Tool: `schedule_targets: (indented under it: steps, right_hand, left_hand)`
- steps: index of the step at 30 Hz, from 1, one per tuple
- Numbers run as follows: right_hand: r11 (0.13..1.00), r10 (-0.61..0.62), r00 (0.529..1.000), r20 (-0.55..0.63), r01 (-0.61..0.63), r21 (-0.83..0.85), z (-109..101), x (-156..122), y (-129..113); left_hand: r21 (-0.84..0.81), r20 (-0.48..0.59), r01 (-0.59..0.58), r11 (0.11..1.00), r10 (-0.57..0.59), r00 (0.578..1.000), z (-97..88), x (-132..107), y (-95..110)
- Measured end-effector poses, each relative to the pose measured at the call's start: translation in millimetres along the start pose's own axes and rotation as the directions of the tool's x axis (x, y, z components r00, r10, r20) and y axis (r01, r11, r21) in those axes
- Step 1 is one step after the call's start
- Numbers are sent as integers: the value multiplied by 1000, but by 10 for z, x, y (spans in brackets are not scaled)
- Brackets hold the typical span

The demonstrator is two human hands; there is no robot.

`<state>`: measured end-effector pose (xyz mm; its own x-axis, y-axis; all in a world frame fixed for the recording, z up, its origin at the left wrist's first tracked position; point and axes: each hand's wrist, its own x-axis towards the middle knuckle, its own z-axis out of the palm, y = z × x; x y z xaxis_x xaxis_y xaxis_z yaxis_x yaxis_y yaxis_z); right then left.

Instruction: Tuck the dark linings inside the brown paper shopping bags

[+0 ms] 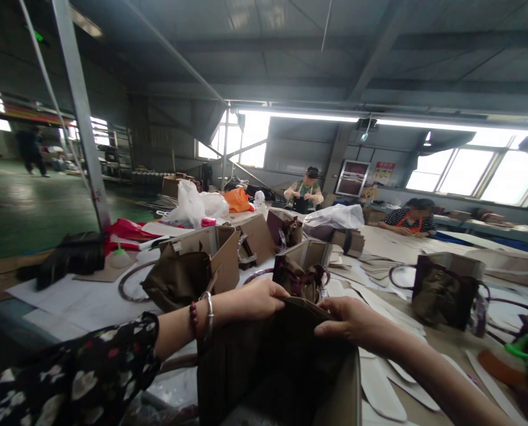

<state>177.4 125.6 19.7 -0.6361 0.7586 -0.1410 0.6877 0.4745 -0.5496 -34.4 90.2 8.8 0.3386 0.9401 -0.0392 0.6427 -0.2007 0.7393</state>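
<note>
A dark brown handbag [282,361] stands open in front of me, its dim inside facing up. My left hand [264,297] pinches the far top edge of the bag between thumb and fingers. Just to the right, my right hand [346,318] grips the same edge, thumb on the inner side and fingers beyond it. Beyond my left wrist lies an olive-brown bag [175,278] with a loop handle. Directly past my hands sits another bag [297,278] with maroon trim.
Flat pale panels [382,384] lie at the right. A finished-looking dark bag [444,290] stands farther right, near a bottle with a green nozzle [519,349]. Plastic bags [193,204] lie at the back. Two co-workers sit across the table; another person stands far left.
</note>
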Motion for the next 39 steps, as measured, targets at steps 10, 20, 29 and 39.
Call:
schedule_targets:
  steps: [10,20,29,39]
  right_hand:
    - [963,-51,984,-173,2,-269,88,163,-348]
    - [932,-101,974,-203,21,-362,181,237,-268]
    - [903,-148,984,-98,94,-420,171,186,-266]
    - [963,-225,966,-131,199,-184,169,227,-134]
  left_hand:
    - [-89,-45,29,996,-33,998,72,10,-75]
    - [-115,-61,46,992,-53,997,82,40,-84]
    - [-108,-68,78,991,-85,994,73,67,-105]
    - [-132,-82,102,986,-114,990,84,31,-44]
